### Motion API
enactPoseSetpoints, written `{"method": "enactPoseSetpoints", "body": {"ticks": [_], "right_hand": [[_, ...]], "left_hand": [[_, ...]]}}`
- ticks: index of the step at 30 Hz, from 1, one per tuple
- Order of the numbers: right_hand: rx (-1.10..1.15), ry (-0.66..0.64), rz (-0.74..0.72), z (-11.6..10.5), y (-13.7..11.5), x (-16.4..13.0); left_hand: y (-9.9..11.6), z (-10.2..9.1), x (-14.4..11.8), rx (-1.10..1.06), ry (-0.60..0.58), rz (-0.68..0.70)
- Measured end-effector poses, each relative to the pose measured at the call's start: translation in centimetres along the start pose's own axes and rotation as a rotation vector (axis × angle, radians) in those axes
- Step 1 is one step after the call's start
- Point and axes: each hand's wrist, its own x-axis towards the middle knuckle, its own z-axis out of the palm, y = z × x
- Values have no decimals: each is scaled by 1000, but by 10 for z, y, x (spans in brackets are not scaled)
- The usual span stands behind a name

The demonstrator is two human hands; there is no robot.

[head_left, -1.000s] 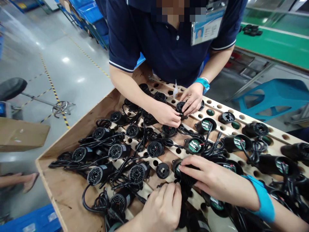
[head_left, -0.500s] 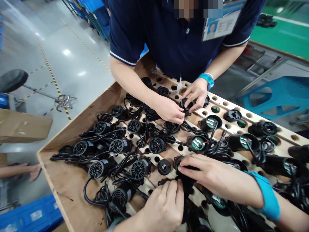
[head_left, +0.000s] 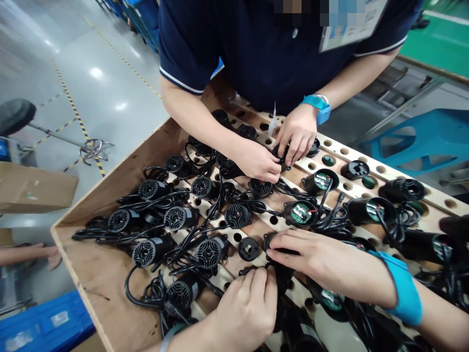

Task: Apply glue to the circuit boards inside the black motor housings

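Observation:
At the lower middle, my right hand (head_left: 311, 259), with a blue wristband (head_left: 401, 288), is closed around the top of a black cylindrical housing (head_left: 270, 240). My left hand (head_left: 249, 305) is pinched against the near side of that housing; its fingertips and whatever they hold are hidden. Just left of my fingers a loose round black cap (head_left: 248, 249) lies on the wooden rack. Several black housings with vented ends, such as one housing (head_left: 211, 252), lie to the left with coiled cables. On the right, open housings show green circuit boards (head_left: 301, 213).
Across the wooden box (head_left: 120, 168), a co-worker's hands (head_left: 298, 132) work on another black housing (head_left: 281, 152). A small white-tipped bottle (head_left: 272, 124) stands beside them. A blue stool (head_left: 421, 142) is at right, a blue crate (head_left: 44, 318) at lower left.
The view has shifted slightly. My two hands keep their hold around the same housing with little movement. The co-worker's upper hand has drawn its fingers closer over their housing.

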Motion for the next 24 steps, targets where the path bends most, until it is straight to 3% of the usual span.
{"method": "enactPoseSetpoints", "body": {"ticks": [14, 24], "right_hand": [[-48, 17, -53, 0, 2, 8], [-223, 17, -70, 2, 0, 6]], "left_hand": [[-1, -2, 3, -31, 12, -15], [-3, 1, 1, -63, 3, -17]]}}
